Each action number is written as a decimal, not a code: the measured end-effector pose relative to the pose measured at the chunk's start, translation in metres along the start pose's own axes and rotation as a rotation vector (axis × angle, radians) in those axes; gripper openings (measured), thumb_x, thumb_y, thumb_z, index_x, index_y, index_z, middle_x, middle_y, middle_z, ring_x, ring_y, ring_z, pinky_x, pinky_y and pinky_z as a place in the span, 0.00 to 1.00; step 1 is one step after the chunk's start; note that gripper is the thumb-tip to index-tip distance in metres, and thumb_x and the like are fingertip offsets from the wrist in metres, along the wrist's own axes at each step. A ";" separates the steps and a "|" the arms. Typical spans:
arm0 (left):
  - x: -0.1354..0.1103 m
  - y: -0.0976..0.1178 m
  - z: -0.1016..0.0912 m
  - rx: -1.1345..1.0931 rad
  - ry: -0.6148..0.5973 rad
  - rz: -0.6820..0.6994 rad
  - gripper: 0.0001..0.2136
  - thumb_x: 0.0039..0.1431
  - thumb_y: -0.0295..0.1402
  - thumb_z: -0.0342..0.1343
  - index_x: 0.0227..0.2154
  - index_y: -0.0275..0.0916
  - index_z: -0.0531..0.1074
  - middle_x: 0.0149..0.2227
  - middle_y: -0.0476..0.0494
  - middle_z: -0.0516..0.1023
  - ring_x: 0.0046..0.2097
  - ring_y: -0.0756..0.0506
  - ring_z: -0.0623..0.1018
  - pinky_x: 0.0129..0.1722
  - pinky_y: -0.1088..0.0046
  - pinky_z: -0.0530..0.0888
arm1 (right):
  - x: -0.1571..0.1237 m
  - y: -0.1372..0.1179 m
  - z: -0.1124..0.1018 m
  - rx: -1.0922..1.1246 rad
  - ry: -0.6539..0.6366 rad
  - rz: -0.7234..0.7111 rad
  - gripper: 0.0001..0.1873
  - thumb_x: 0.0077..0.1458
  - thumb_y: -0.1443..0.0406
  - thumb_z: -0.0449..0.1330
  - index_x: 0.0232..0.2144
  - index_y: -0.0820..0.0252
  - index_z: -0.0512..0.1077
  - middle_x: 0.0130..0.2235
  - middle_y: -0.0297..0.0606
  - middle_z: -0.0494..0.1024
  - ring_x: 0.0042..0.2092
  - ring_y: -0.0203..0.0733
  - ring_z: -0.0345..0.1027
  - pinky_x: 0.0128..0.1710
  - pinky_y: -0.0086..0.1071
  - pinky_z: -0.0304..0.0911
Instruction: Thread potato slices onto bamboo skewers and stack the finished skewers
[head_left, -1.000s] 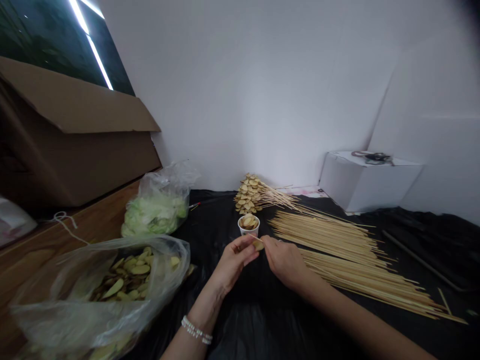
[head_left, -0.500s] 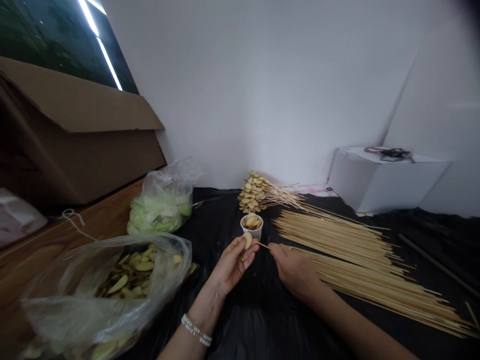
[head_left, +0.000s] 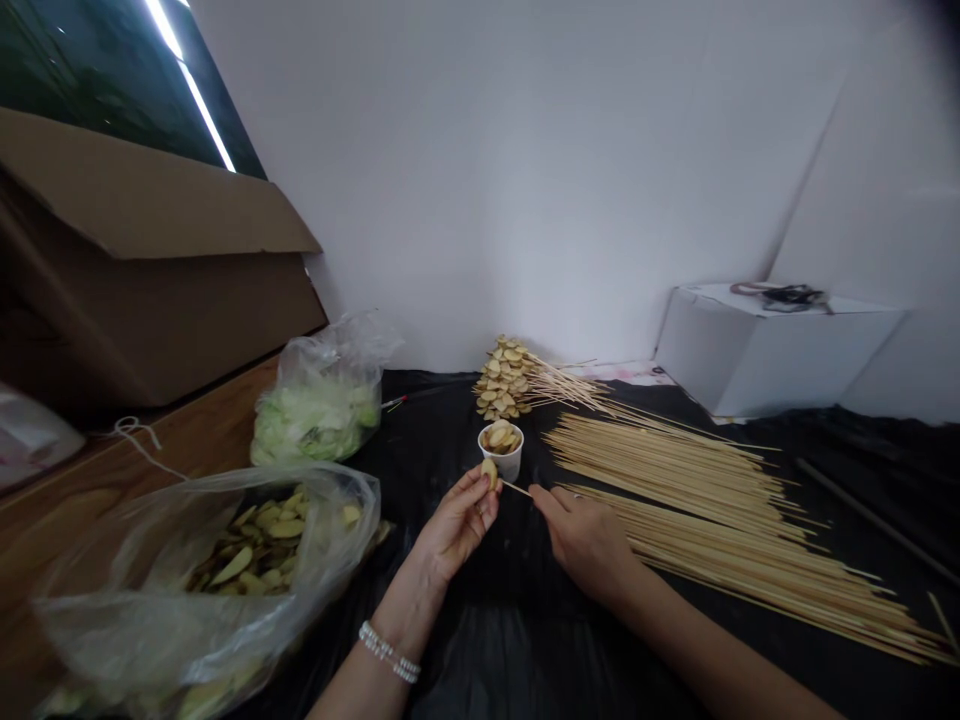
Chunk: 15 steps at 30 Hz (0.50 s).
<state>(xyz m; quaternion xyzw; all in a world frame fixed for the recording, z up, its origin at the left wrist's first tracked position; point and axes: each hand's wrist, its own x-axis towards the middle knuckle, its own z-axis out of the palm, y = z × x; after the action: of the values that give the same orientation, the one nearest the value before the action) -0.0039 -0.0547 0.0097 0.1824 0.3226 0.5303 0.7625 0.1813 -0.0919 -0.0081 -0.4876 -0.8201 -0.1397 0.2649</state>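
Between the thumb and fingers of my left hand (head_left: 459,520) is a potato slice (head_left: 489,472), held upright. My right hand (head_left: 589,540) is closed round a thin wooden skewer (head_left: 516,488), whose tip reaches the slice; whether it has pierced it I cannot tell. Just beyond the left fingers stands a white cup (head_left: 510,462) filled with more slices. Behind that, skewered potato slices (head_left: 502,380) lie stacked with their sticks pointing right. Loose bamboo skewers (head_left: 675,470) are spread in two bundles beside my right hand.
An open clear plastic bag (head_left: 225,620) of potato slices lies at the left. Behind it sits a tied bag of pale green vegetable (head_left: 319,410). A cardboard box (head_left: 187,320) stands back left, a white box (head_left: 780,350) back right. Black plastic sheeting (head_left: 495,650) covers the work surface.
The potato slice in my left hand has turned more edge-on, and the skewer tip has come up against it. The view has shifted slightly.
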 end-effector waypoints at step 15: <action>0.003 -0.002 -0.003 0.019 0.025 -0.008 0.05 0.55 0.18 0.57 0.31 0.33 0.74 0.33 0.44 0.78 0.31 0.52 0.78 0.28 0.84 0.75 | 0.001 -0.001 -0.003 -0.009 -0.015 0.003 0.17 0.58 0.71 0.51 0.48 0.60 0.72 0.31 0.37 0.76 0.27 0.37 0.68 0.24 0.31 0.50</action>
<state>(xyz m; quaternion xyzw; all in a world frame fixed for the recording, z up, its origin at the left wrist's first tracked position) -0.0041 -0.0526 0.0055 0.1816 0.3379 0.5264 0.7588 0.1809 -0.0929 -0.0048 -0.4910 -0.8206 -0.1394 0.2570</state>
